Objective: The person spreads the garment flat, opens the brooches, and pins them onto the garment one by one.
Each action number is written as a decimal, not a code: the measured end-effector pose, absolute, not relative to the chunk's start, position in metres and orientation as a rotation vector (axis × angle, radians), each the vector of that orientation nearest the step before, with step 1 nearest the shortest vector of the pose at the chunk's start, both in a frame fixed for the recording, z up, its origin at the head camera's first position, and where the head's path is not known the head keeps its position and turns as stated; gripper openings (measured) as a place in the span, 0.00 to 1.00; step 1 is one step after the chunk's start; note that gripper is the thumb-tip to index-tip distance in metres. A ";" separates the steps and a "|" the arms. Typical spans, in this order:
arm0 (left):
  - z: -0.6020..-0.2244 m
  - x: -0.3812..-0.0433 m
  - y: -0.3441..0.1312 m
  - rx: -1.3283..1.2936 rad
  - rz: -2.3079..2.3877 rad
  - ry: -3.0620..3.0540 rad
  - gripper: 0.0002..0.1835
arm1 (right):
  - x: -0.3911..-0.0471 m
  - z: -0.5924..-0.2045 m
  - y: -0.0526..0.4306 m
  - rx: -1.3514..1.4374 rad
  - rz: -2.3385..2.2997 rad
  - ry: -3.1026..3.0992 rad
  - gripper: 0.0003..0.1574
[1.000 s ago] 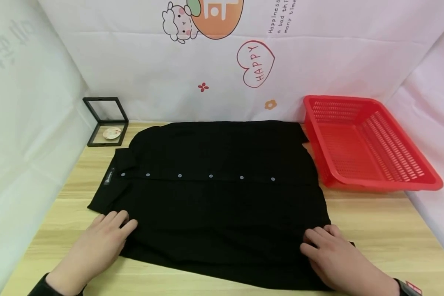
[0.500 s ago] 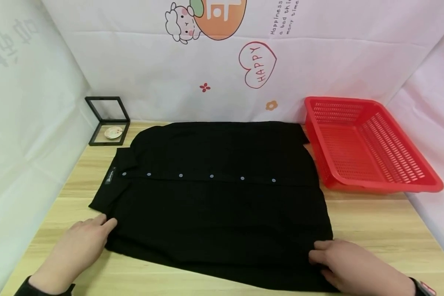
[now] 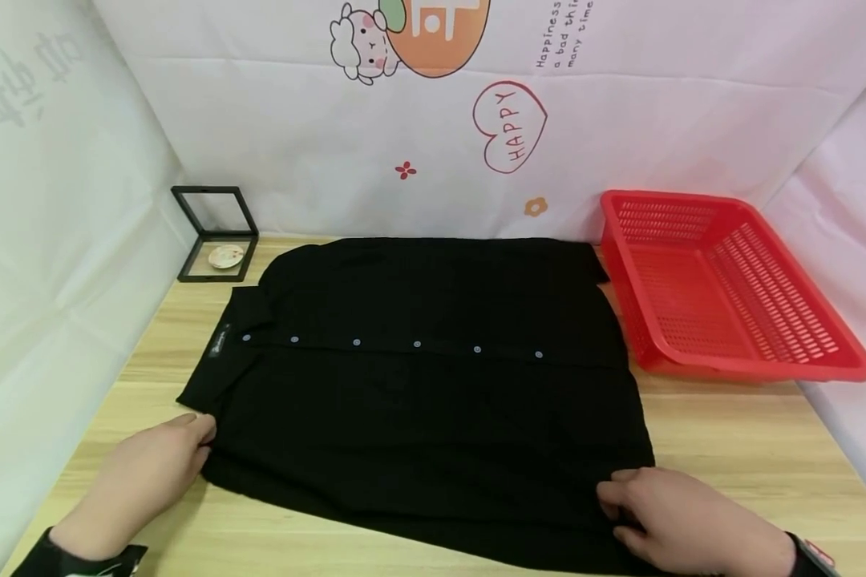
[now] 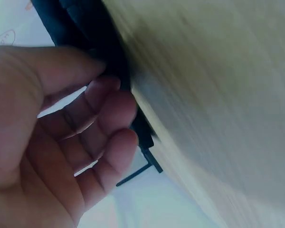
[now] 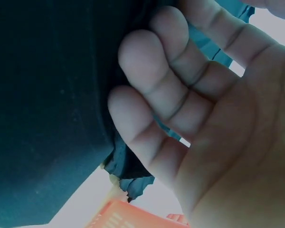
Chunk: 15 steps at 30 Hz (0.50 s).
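Observation:
A black button-up shirt (image 3: 418, 409) lies spread on the table, collar to the left, with a row of pale buttons across its middle. My left hand (image 3: 160, 465) pinches the shirt's near left edge just below the collar; in the left wrist view its thumb and curled fingers (image 4: 118, 111) meet at the dark cloth. At the near right corner, my right hand (image 3: 681, 513) grips the shirt by its hem, fingers bent against the fabric. The right wrist view shows those fingertips (image 5: 141, 57) against the cloth, with the thumb mostly out of frame.
A red plastic basket (image 3: 707, 361) stands at the back right, against the shirt's far right side. At the back left is a black hinged frame (image 3: 212, 279) with a small round item inside. White printed cloth (image 3: 317, 144) walls the wooden table (image 3: 289, 545).
My left hand has moved left from on top of the shirt to its edge, and the near left part of the shirt has shifted left. My right hand has moved slightly down.

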<state>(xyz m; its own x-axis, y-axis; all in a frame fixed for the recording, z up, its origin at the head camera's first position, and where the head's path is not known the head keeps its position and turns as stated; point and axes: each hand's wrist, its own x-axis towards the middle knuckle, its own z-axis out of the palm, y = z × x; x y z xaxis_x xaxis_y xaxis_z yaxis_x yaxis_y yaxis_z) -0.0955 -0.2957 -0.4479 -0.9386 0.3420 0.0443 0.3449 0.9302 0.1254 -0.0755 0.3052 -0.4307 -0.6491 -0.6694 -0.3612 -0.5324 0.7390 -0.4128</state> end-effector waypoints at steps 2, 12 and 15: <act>-0.450 -0.094 -0.299 -0.557 -0.222 -3.035 0.20 | -0.076 -0.433 0.306 -0.911 -0.386 2.449 0.16; -0.455 -0.090 -0.308 -0.620 -0.247 -2.888 0.16 | -0.075 -0.436 0.308 -0.868 -0.444 2.452 0.17; -0.455 -0.093 -0.303 -0.648 -0.250 -2.872 0.17 | -0.076 -0.436 0.307 -0.855 -0.441 2.452 0.17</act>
<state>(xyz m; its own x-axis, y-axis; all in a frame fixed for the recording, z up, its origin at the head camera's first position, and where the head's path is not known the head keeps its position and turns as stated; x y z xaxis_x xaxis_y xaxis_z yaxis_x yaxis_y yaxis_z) -0.0928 -0.3035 -0.4555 -0.8871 0.4072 0.2173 0.4386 0.8903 0.1225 -0.0759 0.3074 -0.4363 -0.6761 -0.6478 -0.3509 -0.4850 0.7499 -0.4499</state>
